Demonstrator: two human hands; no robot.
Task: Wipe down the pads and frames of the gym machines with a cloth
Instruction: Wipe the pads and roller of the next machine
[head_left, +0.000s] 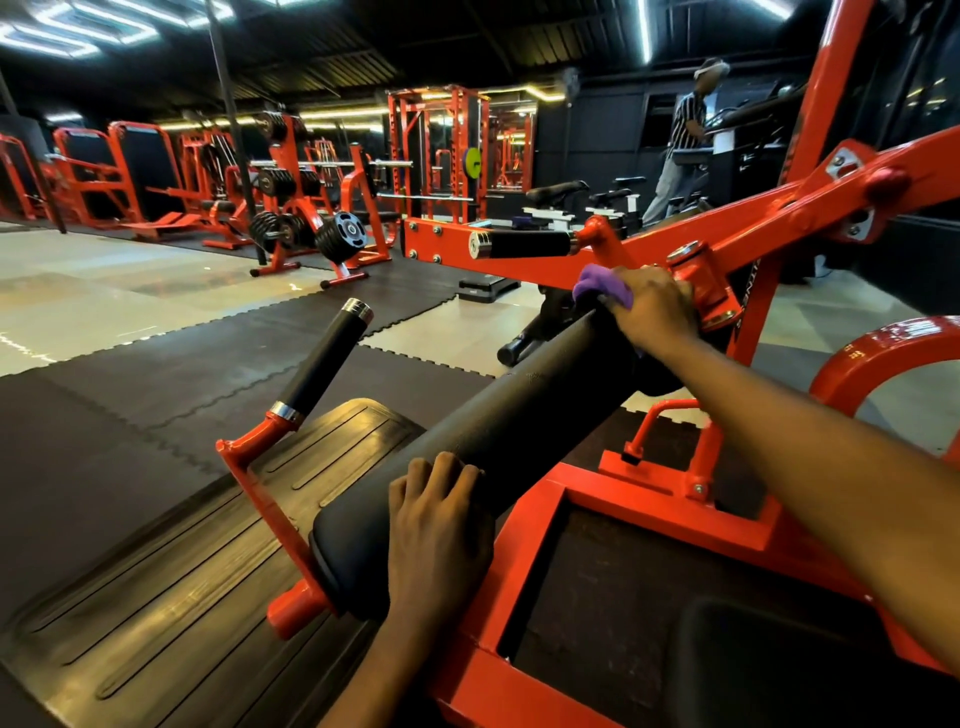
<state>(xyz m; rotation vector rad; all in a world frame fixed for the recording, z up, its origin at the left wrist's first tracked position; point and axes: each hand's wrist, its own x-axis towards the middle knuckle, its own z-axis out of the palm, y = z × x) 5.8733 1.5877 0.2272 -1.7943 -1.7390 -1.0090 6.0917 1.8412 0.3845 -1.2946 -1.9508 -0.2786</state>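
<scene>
A long black roller pad (519, 415) runs from the lower middle up toward the right on a red machine frame (670, 499). My right hand (654, 306) grips a purple cloth (597, 286) at the pad's far end, beside a red pivot sleeve (701, 280). My left hand (441, 525) rests on the pad's near end with its fingers curled over the top.
A black-gripped handle (327, 358) juts up left of the pad above a ribbed rubber footplate (171, 561). A second handle (524, 243) sticks out from the red arm. Weight racks (296, 218) and red rigs stand behind. A person (685, 140) stands at the back right.
</scene>
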